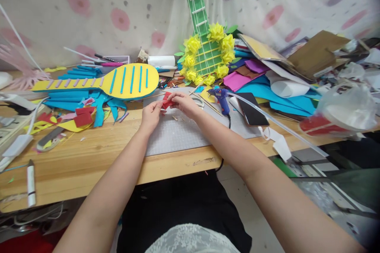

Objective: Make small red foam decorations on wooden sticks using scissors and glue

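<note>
A small piece of red paper (166,101) is held up between my two hands, above the grey cutting mat (178,138). My left hand (152,115) pinches its left edge, while the fingers of my right hand (184,104) close on its right side. Beyond my hands lies a yellow paddle-shaped craft piece (130,81) with blue strips. Behind the mat stands a green paper guitar (204,55) ringed with yellow paper flowers (218,31). To the right of my right hand, a blue glue gun (222,101) lies on the mat.
Paper scraps (84,116) and scissors (49,139) lie at left, with a marker (31,184) near the front edge. A phone (252,108), blue sheets (292,101) and a plastic-covered tub (338,110) are at right. The glue gun's cord (229,124) hangs over the table edge.
</note>
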Demonstrator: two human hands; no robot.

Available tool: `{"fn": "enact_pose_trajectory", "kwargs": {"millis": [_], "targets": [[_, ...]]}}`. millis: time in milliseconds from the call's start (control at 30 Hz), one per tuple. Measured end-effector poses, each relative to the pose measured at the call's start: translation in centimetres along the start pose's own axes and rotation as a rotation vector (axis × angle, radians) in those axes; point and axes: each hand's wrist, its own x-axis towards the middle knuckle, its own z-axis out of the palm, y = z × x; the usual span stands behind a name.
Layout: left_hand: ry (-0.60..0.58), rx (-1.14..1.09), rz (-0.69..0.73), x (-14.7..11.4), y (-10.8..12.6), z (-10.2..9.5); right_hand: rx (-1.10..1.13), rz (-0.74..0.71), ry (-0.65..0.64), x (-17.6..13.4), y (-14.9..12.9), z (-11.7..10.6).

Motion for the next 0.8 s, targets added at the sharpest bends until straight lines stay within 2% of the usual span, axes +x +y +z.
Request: {"fn": "enact_pose_trajectory", "kwargs": {"millis": [267,600,800], "targets": [[-0.025,0.188,0.090,0.0,-0.2,-0.2,-0.256,-0.102,0.041,0.3,0.5,0.3],[0.003,0.121,0.060,-0.3,0.6,0.0,-0.384,-0.309,0.113,0.4,0.8,0.7],[0.046,0.287,0.168,-0.2,0.2,-0.3,-0.409,-0.276,0.120,0.5,1.0,0.8]]}}
